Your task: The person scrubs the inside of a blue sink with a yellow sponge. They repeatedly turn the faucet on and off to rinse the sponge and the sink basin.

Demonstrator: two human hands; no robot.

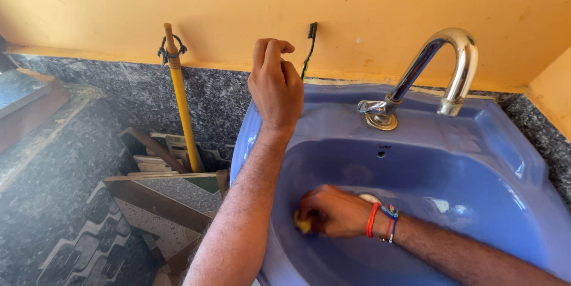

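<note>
My right hand (333, 210) is down in the bowl of a blue wash basin (505, 143), closed around a small yellow scrubber (302, 223) pressed against the basin's inner left wall. Coloured thread bands circle that wrist. My left hand (275, 82) is raised over the basin's back left corner, fingers curled in, with nothing visible in it. A chrome tap (443, 72) curves over the basin's back ledge, with no water running from it.
A yellow-handled stick (181, 101) leans on the orange wall left of the basin. Stacked tile and wood offcuts (160, 191) lie on the dark speckled floor below it. A dark toothbrush-like thing (309, 48) stands against the wall behind my left hand.
</note>
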